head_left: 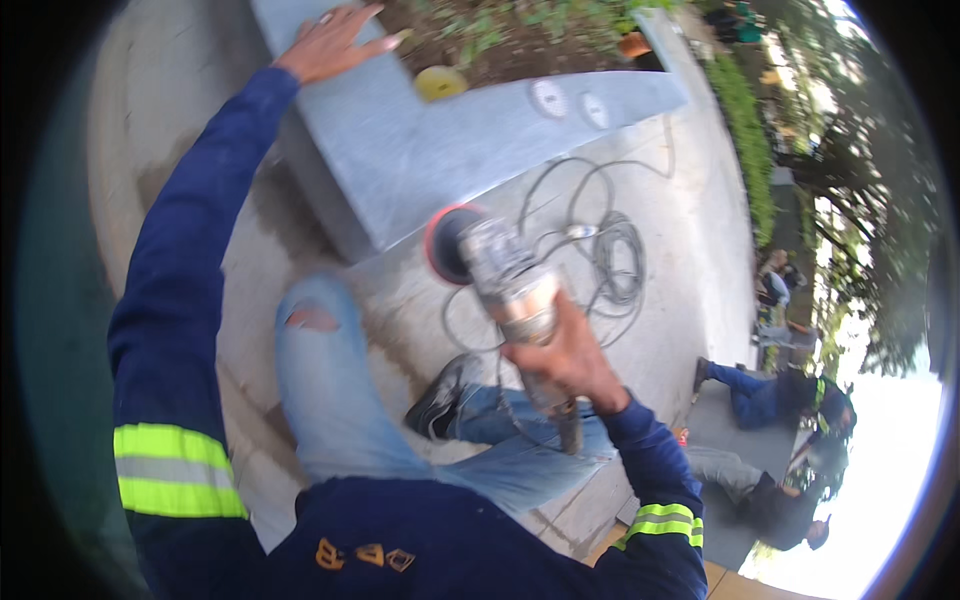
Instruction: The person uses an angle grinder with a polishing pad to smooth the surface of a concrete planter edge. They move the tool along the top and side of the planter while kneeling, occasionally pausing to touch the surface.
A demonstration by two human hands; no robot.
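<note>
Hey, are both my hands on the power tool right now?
No, only your right hand holds the power tool, while your left hand is spread on the smooth grey ledge.

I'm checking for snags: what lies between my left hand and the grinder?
Only the bare grey top of the ledge lies between your left hand and the grinder, as the head view shows.

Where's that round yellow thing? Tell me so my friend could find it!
Find the gray L-shaped ledge bordering the planting bed near the top. At the ledge's inner corner, below and right of the person's left hand, is a flat yellow disc. The two discs farther right are whitish and dotted; only this one is yellow.
</note>
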